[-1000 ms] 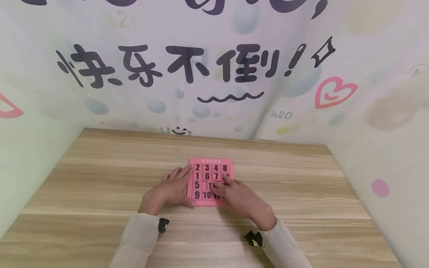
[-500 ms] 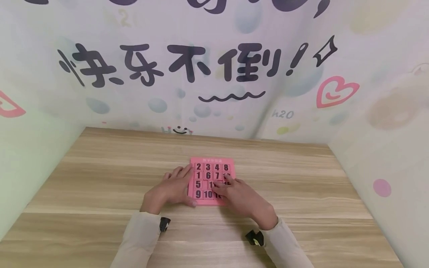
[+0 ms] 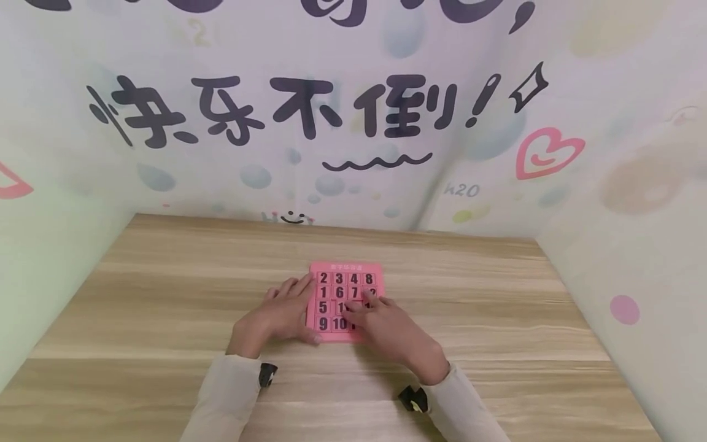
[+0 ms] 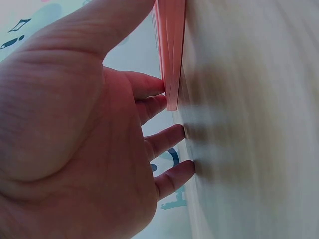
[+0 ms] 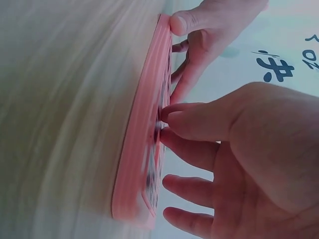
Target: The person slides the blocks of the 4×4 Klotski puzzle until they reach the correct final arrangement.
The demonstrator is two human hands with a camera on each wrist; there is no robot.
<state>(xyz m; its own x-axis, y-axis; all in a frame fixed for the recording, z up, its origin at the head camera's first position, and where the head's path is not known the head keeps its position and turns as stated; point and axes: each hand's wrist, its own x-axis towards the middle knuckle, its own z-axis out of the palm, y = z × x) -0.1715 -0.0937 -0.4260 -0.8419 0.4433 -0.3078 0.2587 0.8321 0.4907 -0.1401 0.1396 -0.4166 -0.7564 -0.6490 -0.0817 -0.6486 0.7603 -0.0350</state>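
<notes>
A pink number sliding puzzle [image 3: 334,337] lies flat on the wooden table. My left hand [image 3: 278,316] rests along its left side, thumb at the near left corner and fingers spread toward the far left. In the left wrist view, two fingertips touch the puzzle's side edge [image 4: 172,59] while the other two reach down to the table. My right hand [image 3: 394,331] reaches over the right half, hiding several tiles. Its thumb and index fingertips press at the tile marked 11 [image 3: 340,308]. A narrow gap shows between that tile and the 5 tile [image 3: 323,307].
The wooden table [image 3: 182,294] runs back to a white wall covering [image 3: 221,184] with black lettering and printed bubbles. Pale side walls stand at left and right. Each sleeve cuff has a small black device [image 3: 414,399] strapped near the wrist.
My right hand has shifted slightly left, and the 11 tile has slid left with it, narrowing the gap beside the 5. My left hand stays in place on the puzzle's edge.
</notes>
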